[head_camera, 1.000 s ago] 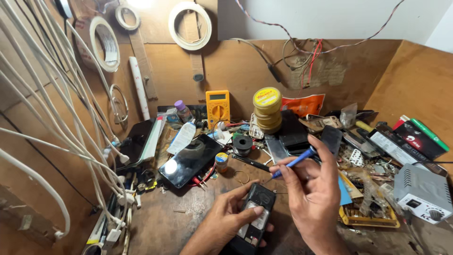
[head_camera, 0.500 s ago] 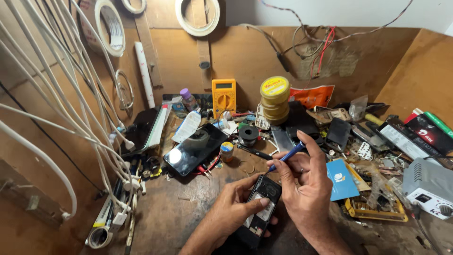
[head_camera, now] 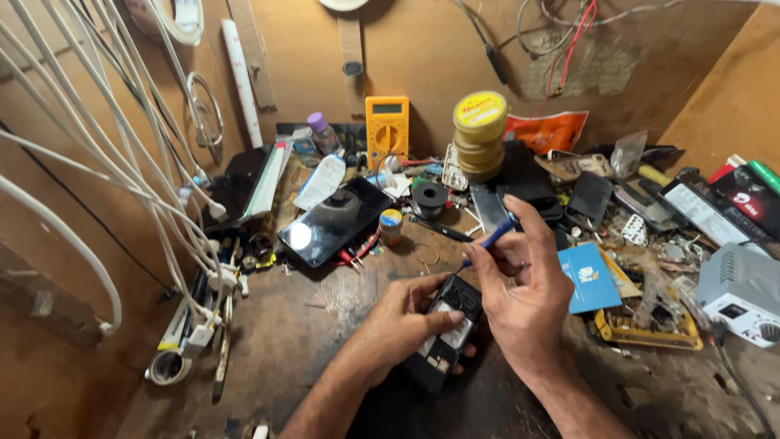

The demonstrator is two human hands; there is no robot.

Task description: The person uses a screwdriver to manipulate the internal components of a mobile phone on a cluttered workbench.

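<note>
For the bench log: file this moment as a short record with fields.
Left hand: holds a small opened black phone against the wooden bench.
Right hand: pinches a blue-handled tool, tip down toward the phone.
Behind hands: dark tablet, yellow multimeter, stacked yellow reels.
Right side: blue card.
Left side: white cables.

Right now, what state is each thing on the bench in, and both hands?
Small phone: back cover off, insides showing, lying on the bench.
Left hand: gripping the small phone.
Right hand: pinching a blue screwdriver, tip angled down toward the small phone.
Black smartphone: flat, screen dark, reflecting light.
Yellow multimeter: leaning against the back wall.
Solder spools: stacked upright.
</note>
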